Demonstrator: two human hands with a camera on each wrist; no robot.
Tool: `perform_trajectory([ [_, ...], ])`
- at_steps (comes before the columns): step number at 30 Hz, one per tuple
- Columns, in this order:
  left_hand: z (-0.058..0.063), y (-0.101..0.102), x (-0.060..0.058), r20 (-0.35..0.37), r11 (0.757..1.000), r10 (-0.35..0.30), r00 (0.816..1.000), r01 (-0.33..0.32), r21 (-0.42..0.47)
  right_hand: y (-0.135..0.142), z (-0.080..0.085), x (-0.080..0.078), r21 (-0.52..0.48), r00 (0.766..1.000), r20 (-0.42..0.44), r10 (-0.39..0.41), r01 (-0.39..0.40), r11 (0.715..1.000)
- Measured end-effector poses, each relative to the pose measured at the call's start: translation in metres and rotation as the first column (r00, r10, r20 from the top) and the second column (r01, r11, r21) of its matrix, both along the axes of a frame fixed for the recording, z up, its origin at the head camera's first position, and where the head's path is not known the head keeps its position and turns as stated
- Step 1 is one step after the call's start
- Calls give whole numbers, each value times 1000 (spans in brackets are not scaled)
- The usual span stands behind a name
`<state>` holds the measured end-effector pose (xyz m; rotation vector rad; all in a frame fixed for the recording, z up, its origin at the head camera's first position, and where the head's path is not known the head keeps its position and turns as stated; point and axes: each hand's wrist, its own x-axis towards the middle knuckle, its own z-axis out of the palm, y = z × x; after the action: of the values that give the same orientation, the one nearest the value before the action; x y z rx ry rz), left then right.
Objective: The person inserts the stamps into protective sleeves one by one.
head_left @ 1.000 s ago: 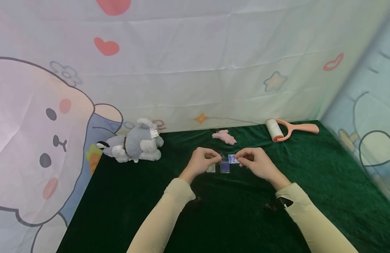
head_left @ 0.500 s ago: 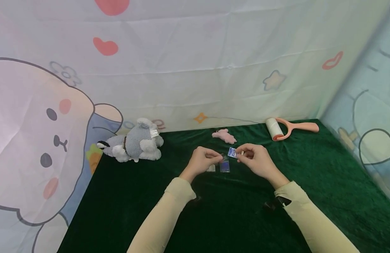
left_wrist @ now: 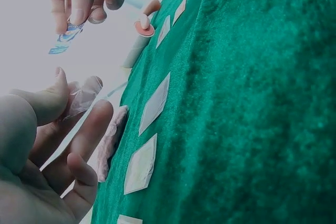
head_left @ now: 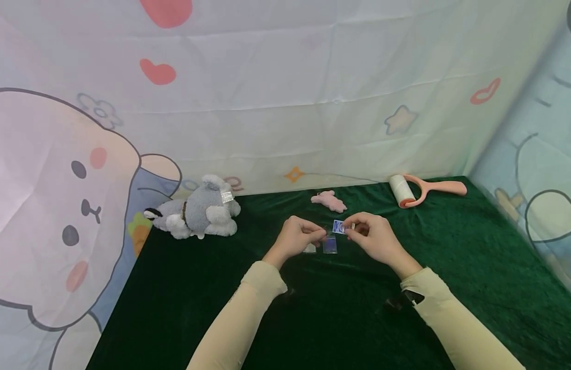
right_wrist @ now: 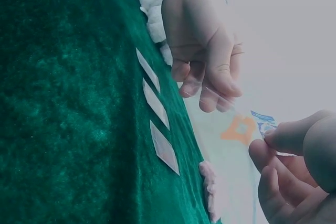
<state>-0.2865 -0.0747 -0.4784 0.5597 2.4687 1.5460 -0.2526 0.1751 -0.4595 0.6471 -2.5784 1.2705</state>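
Observation:
My left hand (head_left: 295, 236) pinches a small clear plastic sleeve (left_wrist: 83, 99) between thumb and fingers, above the green cloth. Opposite it, my right hand (head_left: 375, 236) grips a small blue-and-white card (head_left: 338, 226) by its right end, with its left end pointing toward the left hand. A gap separates card and sleeve in the left wrist view. Below the hands lie a flat blue-purple packet (head_left: 330, 245) and a pale packet (head_left: 310, 248), the latter partly hidden by the left hand. Several such flat packets (right_wrist: 164, 148) form a row on the cloth in the wrist views.
Behind the hands lies a small pink plush toy (head_left: 329, 201). A lint roller (head_left: 402, 190) with a peach handle is at the back right, and a grey-and-white plush animal (head_left: 199, 210) at the back left. A printed curtain (head_left: 266, 103) rises behind the cloth-covered table.
The right hand first drew the card slightly up and away with a tilt, then brought it down a little and levelled it. The left hand has stayed almost in place.

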Motion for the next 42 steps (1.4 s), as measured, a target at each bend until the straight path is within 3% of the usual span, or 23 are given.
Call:
perform_trajectory([
  [16,-1,-1,2,20,998,-65,998,65,6,0,0,0,41,999,-30,-25,26,999],
  [42,3,0,0,35,995,-104,994,103,18,0,-2,-1,58,999,-20,46,-44,997],
])
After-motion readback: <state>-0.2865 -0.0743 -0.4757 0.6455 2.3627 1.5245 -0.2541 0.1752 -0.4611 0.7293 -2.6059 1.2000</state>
